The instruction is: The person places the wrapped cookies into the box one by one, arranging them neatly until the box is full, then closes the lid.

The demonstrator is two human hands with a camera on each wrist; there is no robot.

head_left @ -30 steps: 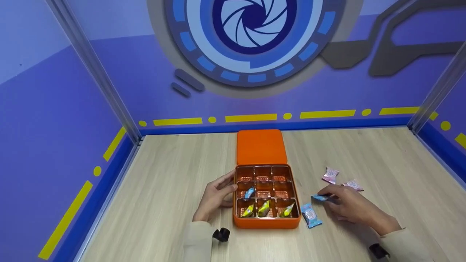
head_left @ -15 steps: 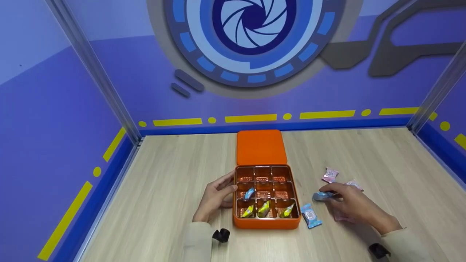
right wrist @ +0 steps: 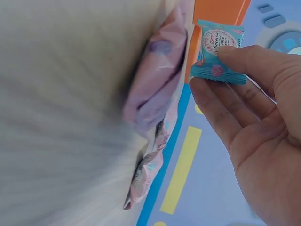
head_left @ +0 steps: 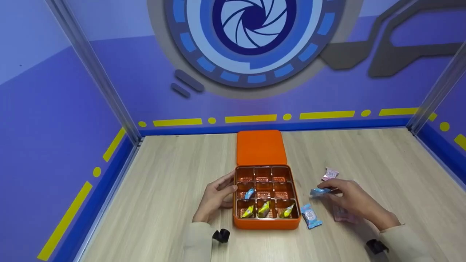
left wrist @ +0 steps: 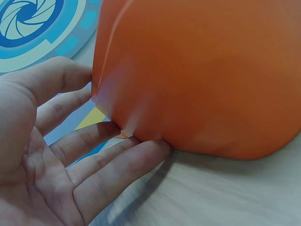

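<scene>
To the right of the orange box, we saw the person's right hand with thumb and fingers clamped on one blue candy, lifted off the table. Pinched across its printed wrapper, it probably sat secure without much squeezing. On the box's left, the left hand had its fingers spread apart, tips against the outer wall, pinching nothing; we judged that this was to steady the box.

Inside the box, three yellow candies occupied the near row, one per compartment, and a second blue candy leaned in the middle row's left compartment. Just beside the box's near right corner lay a third blue candy; farther right were pink candies, partly hidden by the right hand. Beyond the box lay its orange lid, presumably put there to leave the compartments within reach.

Under the box we saw a pale wood-grain table, and past it purple walls with a round shutter design and metal corner posts.
</scene>
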